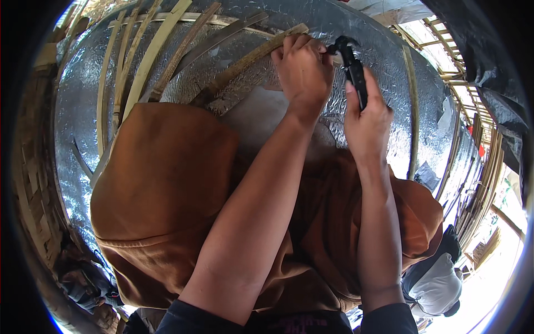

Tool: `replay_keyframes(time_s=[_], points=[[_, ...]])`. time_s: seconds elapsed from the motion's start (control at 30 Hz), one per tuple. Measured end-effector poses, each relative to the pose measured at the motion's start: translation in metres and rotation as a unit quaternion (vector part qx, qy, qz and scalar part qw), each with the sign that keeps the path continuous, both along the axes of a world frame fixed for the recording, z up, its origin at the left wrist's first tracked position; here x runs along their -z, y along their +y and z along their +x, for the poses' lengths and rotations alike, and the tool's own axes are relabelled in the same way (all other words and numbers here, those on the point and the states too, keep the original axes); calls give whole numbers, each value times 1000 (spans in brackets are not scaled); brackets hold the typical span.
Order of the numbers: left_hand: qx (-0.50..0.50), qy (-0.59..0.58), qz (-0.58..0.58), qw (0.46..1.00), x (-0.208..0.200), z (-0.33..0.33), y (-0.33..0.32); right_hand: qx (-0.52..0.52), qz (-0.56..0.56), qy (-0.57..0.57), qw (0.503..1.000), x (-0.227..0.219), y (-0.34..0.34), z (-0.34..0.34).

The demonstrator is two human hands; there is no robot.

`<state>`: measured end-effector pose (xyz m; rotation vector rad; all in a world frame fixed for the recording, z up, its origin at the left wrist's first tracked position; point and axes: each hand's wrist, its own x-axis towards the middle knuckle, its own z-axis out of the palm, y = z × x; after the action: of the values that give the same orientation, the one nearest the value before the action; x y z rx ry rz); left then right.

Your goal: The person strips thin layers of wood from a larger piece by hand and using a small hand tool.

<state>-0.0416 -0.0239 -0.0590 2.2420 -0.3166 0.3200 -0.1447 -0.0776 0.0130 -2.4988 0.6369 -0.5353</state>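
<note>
My right hand (368, 119) grips the handle of a black claw hammer (354, 72), its head at the top beside my left hand's fingers. My left hand (305, 69) is closed, its fingers curled and pinched together, and what they hold, if anything, is hidden. Just beyond it lies the far end of a thick bamboo strip (253, 54), which runs down to the left toward my knee. Under both hands spreads a crinkled silver foil sheet (384, 61).
Several bamboo strips (150, 61) fan out on the foil at the upper left. Another narrow strip (413, 106) lies at the right. Brown cloth (167, 172) covers my legs. A woven bamboo wall (33, 189) stands at the left, and black plastic sheeting (478, 50) hangs at the upper right.
</note>
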Motion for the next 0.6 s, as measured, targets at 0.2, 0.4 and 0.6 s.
replay_keyframes(time_s=[0.2,0.4,0.6], points=[[0,13,-13,1000,-1,2,-3,13,-7,-25,1000,-8,4,4],[4,-2,-14,1000,0,0,-1,-30,-54,-44,997,1,0,0],[7,12,-24,1000,1,0,1,-42,-50,-21,998,0,1,-2]])
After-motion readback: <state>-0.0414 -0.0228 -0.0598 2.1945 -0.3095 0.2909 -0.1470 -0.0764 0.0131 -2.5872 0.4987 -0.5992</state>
